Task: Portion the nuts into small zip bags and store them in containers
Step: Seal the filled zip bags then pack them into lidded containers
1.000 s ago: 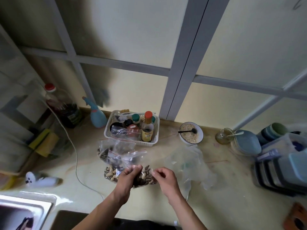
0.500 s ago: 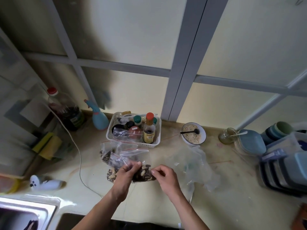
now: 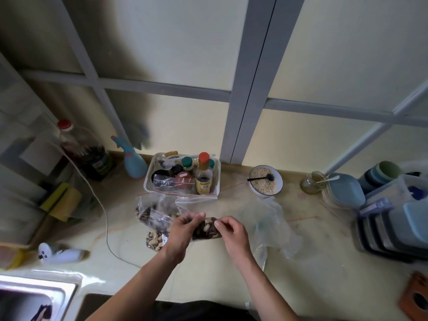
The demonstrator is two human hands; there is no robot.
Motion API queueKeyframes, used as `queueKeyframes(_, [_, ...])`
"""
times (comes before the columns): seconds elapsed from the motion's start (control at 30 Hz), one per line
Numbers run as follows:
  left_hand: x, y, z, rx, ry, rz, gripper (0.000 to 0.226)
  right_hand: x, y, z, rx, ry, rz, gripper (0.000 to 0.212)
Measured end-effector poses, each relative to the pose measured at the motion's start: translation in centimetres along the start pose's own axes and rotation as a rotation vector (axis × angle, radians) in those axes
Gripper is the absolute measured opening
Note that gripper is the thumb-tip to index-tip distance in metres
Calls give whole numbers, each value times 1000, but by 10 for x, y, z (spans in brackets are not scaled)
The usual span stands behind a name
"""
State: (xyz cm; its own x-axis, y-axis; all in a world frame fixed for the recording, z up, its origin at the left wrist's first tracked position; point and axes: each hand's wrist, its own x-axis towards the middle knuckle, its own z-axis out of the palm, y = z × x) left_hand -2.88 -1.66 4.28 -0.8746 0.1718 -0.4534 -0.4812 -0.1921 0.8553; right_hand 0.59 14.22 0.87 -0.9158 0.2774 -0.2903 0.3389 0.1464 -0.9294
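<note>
Both hands pinch zip bag of nuts over counter.
Left hand (image 3: 180, 235) and right hand (image 3: 232, 235) fingers clamp the zip bag (image 3: 208, 229) top edge between them; white basket (image 3: 148, 181) holds bottles, bowl (image 3: 279, 181) holds oats.

hands (image 3: 206, 230) pinching zip bag (image 3: 207, 230), probably nuts

The left hand (image 3: 183, 232) covered part of the small zip bag (image 3: 208, 230), so the bag's seal line could not be made out. Whether the fingers (image 3: 217, 224) of the right hand (image 3: 232, 235) pinched plastic or only touched it was too small to tell. The sink (image 3: 34, 295) was cut off by the lower left edge. The stacked containers (image 3: 393, 223) ran off the right edge. The label on the sauce bottle (image 3: 203, 179) was unreadable.
</note>
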Motion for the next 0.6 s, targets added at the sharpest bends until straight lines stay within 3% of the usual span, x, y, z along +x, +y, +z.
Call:
queueKeyframes(0.17, [3, -4, -3, -37, 59, -29, 24, 1, 8, -3, -70, 133, 16, 19])
queueKeyframes(0.4, [-2, -5, -4, -5, -21, -46, 26, -6, 9, -2, 137, -81, 34, 3])
queueKeyframes(0.47, [-2, -10, -3, 10, -21, -35, 39, -7, 14, 0, 141, -81, 64, 5])
queueKeyframes(0.6, [-6, -13, 1, -5, 18, -32, 27, -9, 21, -3, 218, -27, 151, 12])
